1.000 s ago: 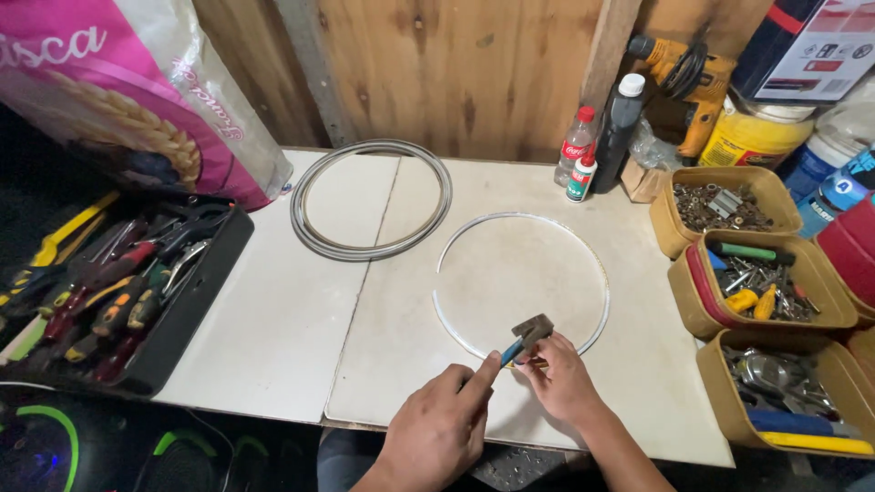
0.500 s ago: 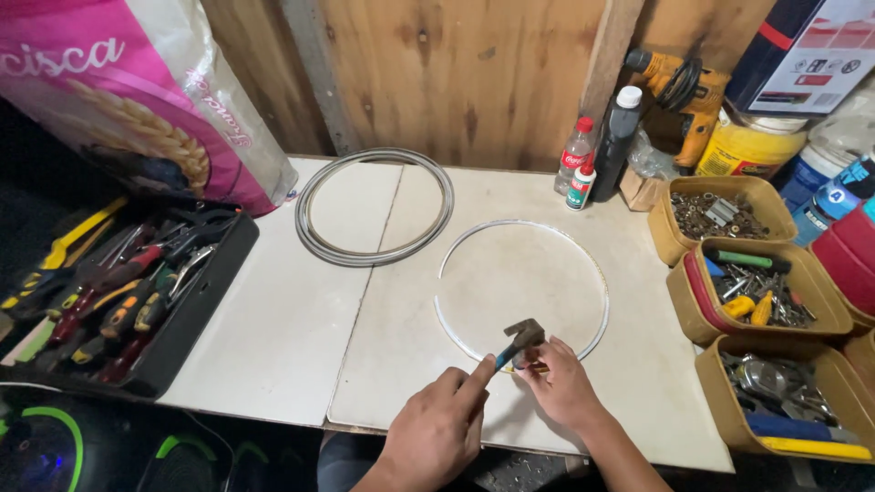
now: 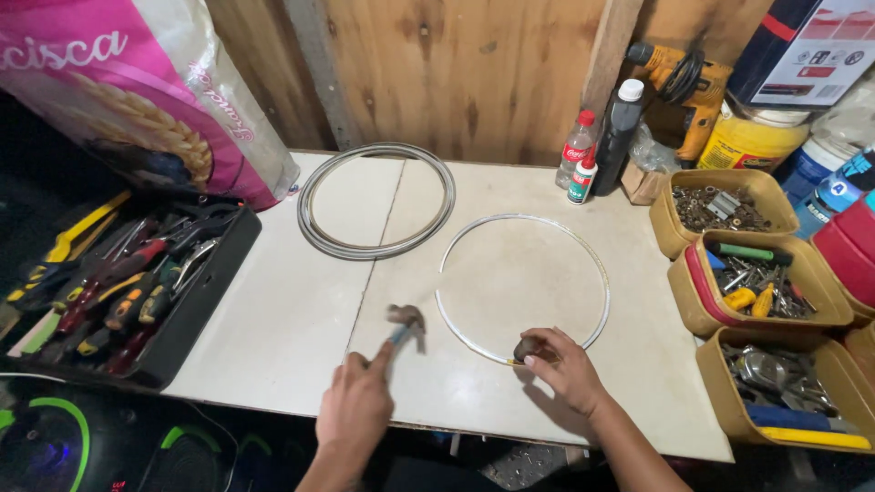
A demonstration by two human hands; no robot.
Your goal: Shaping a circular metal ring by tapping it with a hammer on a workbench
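My left hand (image 3: pixel 357 410) grips a small hammer (image 3: pixel 404 322) by its blue handle; the blurred head is raised to the left of a thin white hoop (image 3: pixel 523 287) lying flat on the white table (image 3: pixel 273 319). At the hoop's near edge my right hand (image 3: pixel 563 366) pinches the hoop around a small dark piece (image 3: pixel 526 348). The hammer head is apart from the hoop and from my right hand.
A thicker grey coiled ring (image 3: pixel 376 200) lies at the back of the table. A black tray of hand tools (image 3: pixel 123 292) sits left, under a pink sack (image 3: pixel 137 91). Bottles (image 3: pixel 602 141), a yellow drill (image 3: pixel 679 82) and tan bins of hardware (image 3: pixel 756 273) stand at the right.
The hammer has swung left and away from the hoop, where it was beside my right hand. My right hand stays at the hoop's near edge.
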